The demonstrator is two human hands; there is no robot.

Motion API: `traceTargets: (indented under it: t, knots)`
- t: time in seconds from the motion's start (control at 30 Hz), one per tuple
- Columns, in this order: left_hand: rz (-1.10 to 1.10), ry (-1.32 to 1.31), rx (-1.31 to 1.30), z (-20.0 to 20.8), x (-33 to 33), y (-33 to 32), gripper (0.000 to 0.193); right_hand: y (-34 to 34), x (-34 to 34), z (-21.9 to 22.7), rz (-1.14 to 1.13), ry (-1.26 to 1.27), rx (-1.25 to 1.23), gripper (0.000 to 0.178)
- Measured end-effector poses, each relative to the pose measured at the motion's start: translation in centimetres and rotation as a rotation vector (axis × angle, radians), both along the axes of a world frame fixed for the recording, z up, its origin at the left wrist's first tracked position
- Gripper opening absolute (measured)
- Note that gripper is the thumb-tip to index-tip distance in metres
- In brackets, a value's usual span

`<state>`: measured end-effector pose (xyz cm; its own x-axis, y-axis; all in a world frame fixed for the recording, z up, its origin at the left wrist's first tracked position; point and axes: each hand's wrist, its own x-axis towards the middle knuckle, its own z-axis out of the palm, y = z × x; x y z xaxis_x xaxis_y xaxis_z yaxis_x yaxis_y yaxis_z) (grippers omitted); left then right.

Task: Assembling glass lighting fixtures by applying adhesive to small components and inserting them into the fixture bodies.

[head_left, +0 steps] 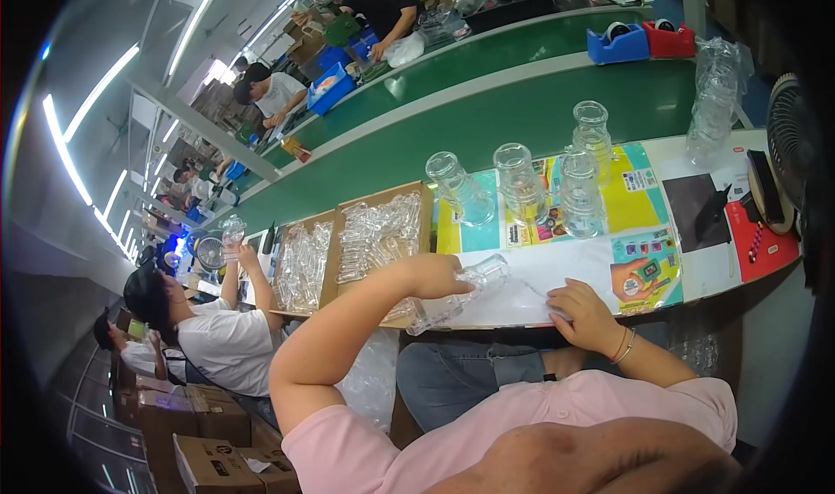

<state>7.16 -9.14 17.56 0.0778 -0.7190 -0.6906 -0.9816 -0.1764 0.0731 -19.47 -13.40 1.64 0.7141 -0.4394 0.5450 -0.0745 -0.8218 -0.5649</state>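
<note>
My left hand [435, 277] is closed around a clear vessel [487, 273] that lies tilted over the white sheet. It looks like a ribbed tube with a wide rim, and its middle is hidden by the fingers. To its right, my right hand [581, 313] rests at the sheet's near edge, fingers bent together. A thin clear piece [529, 287] runs up to those fingertips; its exact kind is too faint to tell. Beyond the hands stand several clear ribbed vessels, among them a front one [581, 200] and a leaning left one [465, 191].
Open cardboard boxes [383, 224] of small clear tubular parts sit at the left. At the right are a black fan [787, 137], a brush [765, 190] and a stack of clear vessels [718, 94]. Tape dispensers [619, 43] stand beyond. A co-worker [222, 329] sits at my left.
</note>
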Motion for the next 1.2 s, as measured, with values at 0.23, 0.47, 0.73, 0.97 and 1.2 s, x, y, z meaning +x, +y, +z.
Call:
traceTargets:
  t: [0.23,0.47,0.73,0.97,1.2]
  knots:
    - [0.007,0.000,0.045,-2.7,-0.3,0.6,0.063,0.3,0.0,0.0,0.010,-0.011,0.002,0.022]
    - [0.256,0.451,-0.241,-1.8,-2.3,4.7,0.061,0.1,-0.5,1.3,0.032,-0.061,0.643,0.020]
    - [-0.034,1.198,-0.632,-7.2,-10.0,10.3,0.065,3.3,-0.1,5.9,0.806,-0.143,1.507,0.045]
    - [-0.224,1.158,-0.867,-7.8,-10.3,12.4,0.063,4.2,-0.8,7.9,0.920,-0.071,0.945,0.055]
    - [-0.143,1.193,-0.916,-8.9,-10.5,12.9,0.062,5.9,-0.8,6.5,0.770,-0.076,1.255,0.051]
